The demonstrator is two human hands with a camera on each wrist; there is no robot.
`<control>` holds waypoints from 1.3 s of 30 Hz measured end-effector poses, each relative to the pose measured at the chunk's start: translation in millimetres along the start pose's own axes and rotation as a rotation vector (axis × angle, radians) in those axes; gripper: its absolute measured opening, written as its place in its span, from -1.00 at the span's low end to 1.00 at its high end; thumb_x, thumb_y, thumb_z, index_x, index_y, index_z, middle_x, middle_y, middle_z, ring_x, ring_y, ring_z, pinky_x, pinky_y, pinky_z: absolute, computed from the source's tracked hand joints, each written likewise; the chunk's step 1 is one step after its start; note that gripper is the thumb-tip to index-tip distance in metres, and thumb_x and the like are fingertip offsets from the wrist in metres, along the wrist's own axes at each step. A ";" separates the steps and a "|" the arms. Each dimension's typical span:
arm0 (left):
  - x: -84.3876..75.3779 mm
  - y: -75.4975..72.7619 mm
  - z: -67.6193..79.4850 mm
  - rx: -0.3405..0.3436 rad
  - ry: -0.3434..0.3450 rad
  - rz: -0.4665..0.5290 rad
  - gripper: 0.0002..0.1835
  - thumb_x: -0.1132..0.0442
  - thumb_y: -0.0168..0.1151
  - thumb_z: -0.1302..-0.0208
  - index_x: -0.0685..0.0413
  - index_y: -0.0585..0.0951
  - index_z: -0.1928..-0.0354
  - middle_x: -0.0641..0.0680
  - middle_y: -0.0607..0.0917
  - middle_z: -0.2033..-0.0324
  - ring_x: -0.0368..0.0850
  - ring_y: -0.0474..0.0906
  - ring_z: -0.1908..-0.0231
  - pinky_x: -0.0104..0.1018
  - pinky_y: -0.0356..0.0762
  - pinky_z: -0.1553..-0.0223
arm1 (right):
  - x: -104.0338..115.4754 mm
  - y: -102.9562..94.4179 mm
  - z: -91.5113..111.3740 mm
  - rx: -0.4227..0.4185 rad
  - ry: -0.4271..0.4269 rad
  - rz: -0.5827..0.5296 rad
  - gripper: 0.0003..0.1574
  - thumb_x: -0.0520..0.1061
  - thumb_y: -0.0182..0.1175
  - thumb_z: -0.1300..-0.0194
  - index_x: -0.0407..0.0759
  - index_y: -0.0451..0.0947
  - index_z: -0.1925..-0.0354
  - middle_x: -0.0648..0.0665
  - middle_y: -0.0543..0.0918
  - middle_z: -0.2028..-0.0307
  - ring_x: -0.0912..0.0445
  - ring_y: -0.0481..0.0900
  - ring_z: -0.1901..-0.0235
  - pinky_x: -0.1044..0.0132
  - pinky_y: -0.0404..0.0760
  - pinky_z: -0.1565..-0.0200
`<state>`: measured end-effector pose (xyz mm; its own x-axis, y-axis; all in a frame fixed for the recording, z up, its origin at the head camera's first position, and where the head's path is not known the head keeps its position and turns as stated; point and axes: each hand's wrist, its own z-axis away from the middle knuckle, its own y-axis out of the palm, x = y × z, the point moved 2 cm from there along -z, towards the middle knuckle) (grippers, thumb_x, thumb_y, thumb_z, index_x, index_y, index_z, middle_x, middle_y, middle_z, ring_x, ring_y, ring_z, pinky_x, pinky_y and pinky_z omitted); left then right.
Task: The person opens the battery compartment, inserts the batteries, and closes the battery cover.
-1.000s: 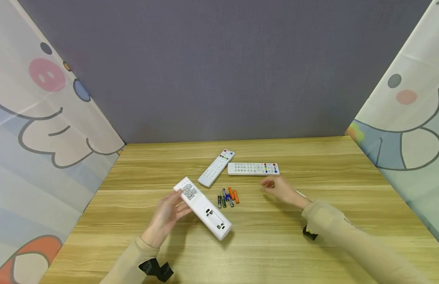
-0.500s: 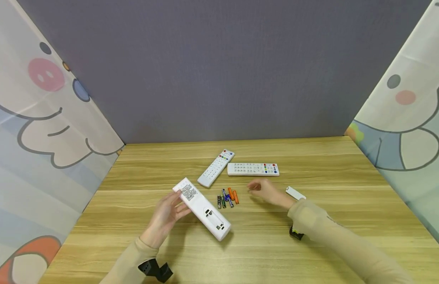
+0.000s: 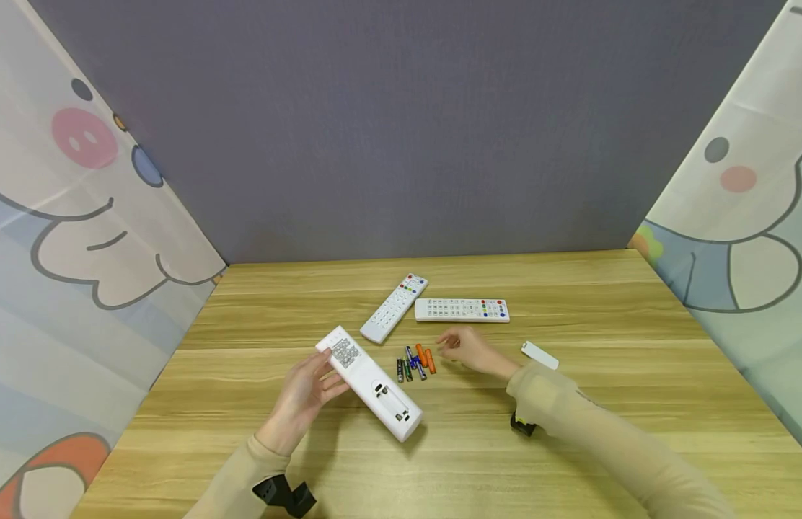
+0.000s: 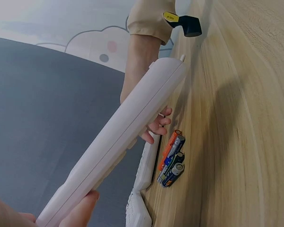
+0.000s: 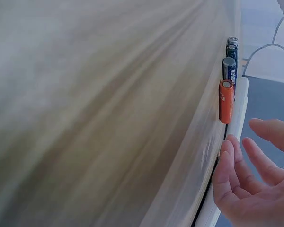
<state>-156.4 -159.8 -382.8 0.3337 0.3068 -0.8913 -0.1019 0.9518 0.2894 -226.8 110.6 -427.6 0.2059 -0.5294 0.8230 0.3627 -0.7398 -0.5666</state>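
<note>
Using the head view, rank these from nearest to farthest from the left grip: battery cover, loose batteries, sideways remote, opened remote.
1. Opened remote: held in the left grip.
2. Loose batteries: beyond it, to the right.
3. Sideways remote: farther back and right.
4. Battery cover: farthest right, past the right grip.

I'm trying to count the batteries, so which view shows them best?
The head view: from above, the batteries lie spread out with little overlap. The left wrist view shows them bunched, overlapping; the right wrist view lines them up, nearer ones partly hiding others.
</note>
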 end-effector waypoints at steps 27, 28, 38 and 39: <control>1.9 -0.5 -0.9 0.003 -0.003 0.006 -0.57 0.25 -0.15 -0.32 0.35 0.18 -0.16 0.03 0.56 0.27 -0.11 0.56 0.31 -0.17 0.55 0.13 | 3.1 21.3 -14.4 -0.004 0.032 0.092 -0.72 -0.26 0.24 0.00 -0.37 0.53 0.25 -0.04 0.50 0.61 0.19 0.38 0.64 0.45 0.39 0.63; 2.1 -0.6 -0.8 0.003 -0.003 0.006 -0.56 0.25 -0.14 -0.32 0.35 0.18 -0.17 0.03 0.55 0.26 -0.10 0.56 0.31 -0.17 0.54 0.12 | 3.2 22.2 -14.7 -0.009 0.039 0.105 -0.72 -0.27 0.24 0.00 -0.37 0.54 0.26 -0.04 0.49 0.61 0.20 0.37 0.64 0.46 0.38 0.63; 4.5 -0.1 -2.1 -0.007 -0.003 0.011 -0.57 0.26 -0.13 -0.32 0.35 0.21 -0.16 0.05 0.56 0.25 -0.07 0.58 0.29 -0.16 0.54 0.11 | 6.0 25.4 -15.4 0.006 0.088 0.132 -0.75 -0.28 0.24 0.00 -0.35 0.50 0.28 -0.03 0.54 0.69 0.22 0.40 0.73 0.52 0.31 0.71; 4.5 0.0 -2.1 -0.011 -0.005 0.011 -0.58 0.26 -0.13 -0.32 0.35 0.21 -0.15 0.05 0.56 0.25 -0.07 0.58 0.30 -0.16 0.54 0.12 | 5.9 25.5 -15.4 0.005 0.088 0.139 -0.76 -0.28 0.24 0.00 -0.35 0.50 0.29 -0.02 0.53 0.68 0.22 0.40 0.73 0.52 0.31 0.70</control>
<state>-156.8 -158.4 -387.6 0.3368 0.3177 -0.8864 -0.1160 0.9482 0.2957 -230.3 82.3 -437.8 0.1746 -0.6612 0.7296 0.3409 -0.6546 -0.6748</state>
